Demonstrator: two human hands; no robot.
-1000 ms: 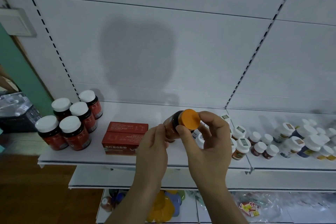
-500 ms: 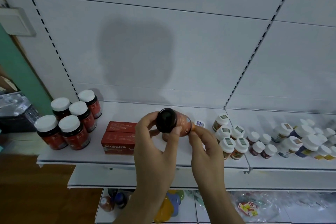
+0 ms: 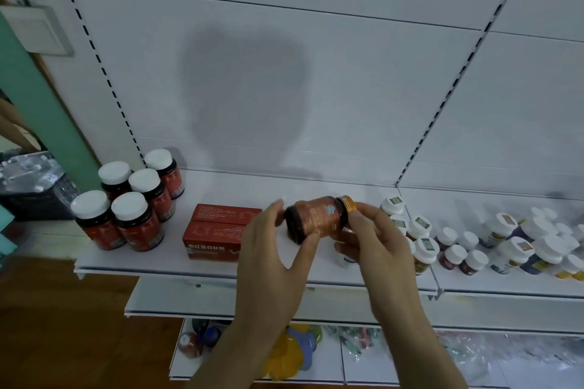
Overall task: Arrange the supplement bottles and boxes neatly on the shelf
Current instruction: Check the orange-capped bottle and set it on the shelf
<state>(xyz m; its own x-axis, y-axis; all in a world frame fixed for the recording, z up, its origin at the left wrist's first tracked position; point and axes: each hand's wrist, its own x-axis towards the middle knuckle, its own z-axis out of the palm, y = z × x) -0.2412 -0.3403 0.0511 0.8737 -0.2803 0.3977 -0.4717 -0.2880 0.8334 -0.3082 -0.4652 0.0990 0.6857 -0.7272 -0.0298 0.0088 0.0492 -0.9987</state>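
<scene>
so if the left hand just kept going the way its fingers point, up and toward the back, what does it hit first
Probably the bottle that the left hand already holds by its base. Past that, the bare shelf and back panel; depth is hard to judge here.

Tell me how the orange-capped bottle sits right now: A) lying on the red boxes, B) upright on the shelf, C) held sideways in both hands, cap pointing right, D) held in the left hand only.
C: the bottle lies sideways between the left hand and right hand, above the shelf, its orange cap to the right.
</scene>
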